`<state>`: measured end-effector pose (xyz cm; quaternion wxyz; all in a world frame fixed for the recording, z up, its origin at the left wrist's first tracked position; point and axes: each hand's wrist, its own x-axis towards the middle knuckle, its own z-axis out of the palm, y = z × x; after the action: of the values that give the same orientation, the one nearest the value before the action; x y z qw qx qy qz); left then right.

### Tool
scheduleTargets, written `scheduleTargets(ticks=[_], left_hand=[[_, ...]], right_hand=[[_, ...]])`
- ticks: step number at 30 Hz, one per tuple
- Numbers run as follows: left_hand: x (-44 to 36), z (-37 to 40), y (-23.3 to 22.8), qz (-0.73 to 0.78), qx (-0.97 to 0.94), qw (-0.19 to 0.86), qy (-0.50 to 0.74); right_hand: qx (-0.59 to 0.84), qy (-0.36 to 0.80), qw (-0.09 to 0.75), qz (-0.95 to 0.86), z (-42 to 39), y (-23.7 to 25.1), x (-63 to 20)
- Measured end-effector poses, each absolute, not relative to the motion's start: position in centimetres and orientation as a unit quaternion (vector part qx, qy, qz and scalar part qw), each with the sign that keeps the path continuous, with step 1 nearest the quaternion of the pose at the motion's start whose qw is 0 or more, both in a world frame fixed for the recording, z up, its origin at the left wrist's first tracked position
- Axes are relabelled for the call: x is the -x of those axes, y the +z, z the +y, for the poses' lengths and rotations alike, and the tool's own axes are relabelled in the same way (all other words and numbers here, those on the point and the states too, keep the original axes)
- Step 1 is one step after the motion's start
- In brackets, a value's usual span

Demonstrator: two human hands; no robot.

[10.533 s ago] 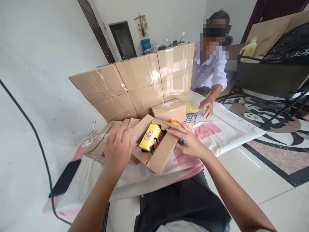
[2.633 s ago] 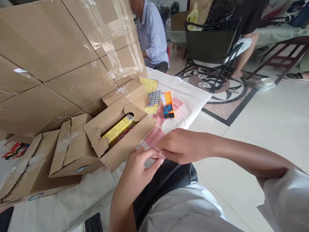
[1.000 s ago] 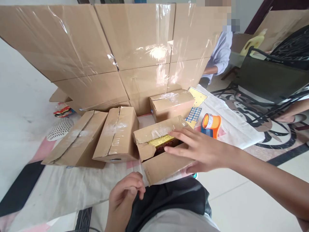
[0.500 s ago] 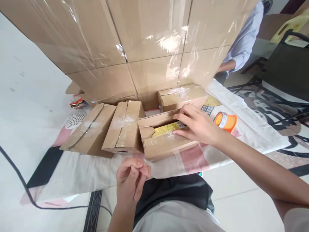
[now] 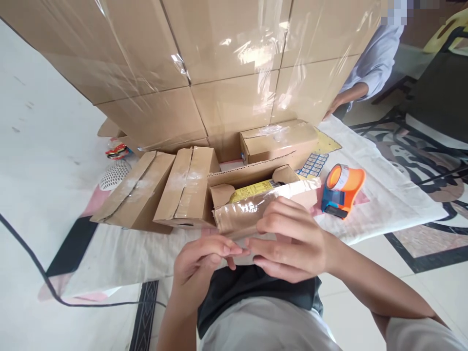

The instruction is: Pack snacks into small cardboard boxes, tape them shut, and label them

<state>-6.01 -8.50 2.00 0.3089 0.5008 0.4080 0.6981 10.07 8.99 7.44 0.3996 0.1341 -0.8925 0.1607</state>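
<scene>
Carton (image 5: 256, 209), small, brown: sits on the cloth-covered worktop (image 5: 383, 195) directly beyond my grip, top not yet closed. Rear flap stands up; near flap, glossy with tape, leans toward me over the front wall. Yellow packet (image 5: 252, 190) lies inside, visible through the gap.

Right hand (image 5: 292, 241): fingers curled at the carton's near edge, fingertips pinched on what looks like a tape end; I cannot tell whether it is stuck to the flap.

Left hand (image 5: 199, 261): fingers half closed, tips meeting those of the right hand, holding no object of its own that I can make out.

Tape dispenser (image 5: 341, 190), orange and blue: to the right of my grip, lying on the cloth, untouched.

Two taped cartons (image 5: 164, 187): left of the open one, already sealed. One more sealed carton (image 5: 280, 139) behind it.

Judgement: contents loaded; flaps to fold flat and the seam to tape remain.

Another person's sleeve (image 5: 373, 63): far right, apart from my hands.
</scene>
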Motion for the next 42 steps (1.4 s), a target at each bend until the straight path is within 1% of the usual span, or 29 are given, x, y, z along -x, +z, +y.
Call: scheduleTargets(ticks=[3, 5, 8, 11, 15, 20, 22, 25, 27, 31, 34, 36, 39, 42], left_hand=[[6.7, -8.9, 2.4, 0.436, -0.526, 0.292, 0.669], [7.1, -9.0, 2.7, 0.447, -0.551, 0.277, 0.648], [7.5, -8.8, 3.5, 0.434, -0.592, 0.268, 0.624], [7.2, -8.7, 3.9, 0.439, -0.585, 0.271, 0.626], [6.2, -8.9, 3.4, 0.463, -0.538, 0.273, 0.649], [4.8, -8.9, 2.6, 0.459, -0.502, 0.267, 0.682], [4.4, -8.7, 2.7, 0.46, -0.5, 0.247, 0.691], [4.0, -8.4, 3.1, 0.465, -0.506, 0.211, 0.695], [3.8, -8.3, 3.4, 0.477, -0.508, 0.21, 0.686], [3.4, -8.5, 3.9, 0.495, -0.515, 0.227, 0.662], [3.0, -8.9, 3.7, 0.485, -0.511, 0.249, 0.664], [2.9, -9.3, 3.3, 0.484, -0.503, 0.281, 0.659], [2.7, -9.9, 2.7, 0.444, -0.497, 0.331, 0.668], [2.1, -10.1, 2.9, 0.448, -0.411, 0.339, 0.718]], right_hand=[[-0.119, 0.219, 0.39, -0.886, 8.6, 7.5, -9.6], [-0.112, 0.235, 0.37, -0.892, 8.4, 7.7, -9.3], [-0.119, 0.235, 0.343, -0.902, 8.3, 8.0, -9.0], [-0.125, 0.207, 0.341, -0.909, 8.1, 8.1, -8.9], [-0.09, 0.148, 0.381, -0.908, 7.3, 7.6, -8.7], [-0.09, 0.142, 0.476, -0.863, 6.2, 6.8, -8.3], [-0.075, 0.139, 0.503, -0.85, 5.9, 6.4, -8.3], [-0.046, 0.142, 0.522, -0.84, 5.2, 5.5, -8.3], [-0.016, 0.182, 0.529, -0.829, 4.5, 4.8, -8.3], [0.063, 0.312, 0.561, -0.764, 2.8, 3.8, -7.9], [0.094, 0.386, 0.56, -0.727, 2.1, 3.9, -7.8], [0.095, 0.418, 0.549, -0.717, 2.2, 4.1, -8.0], [0.109, 0.446, 0.535, -0.709, 2.8, 4.0, -8.6], [0.101, 0.455, 0.501, -0.729, 3.0, 3.7, -9.3]])
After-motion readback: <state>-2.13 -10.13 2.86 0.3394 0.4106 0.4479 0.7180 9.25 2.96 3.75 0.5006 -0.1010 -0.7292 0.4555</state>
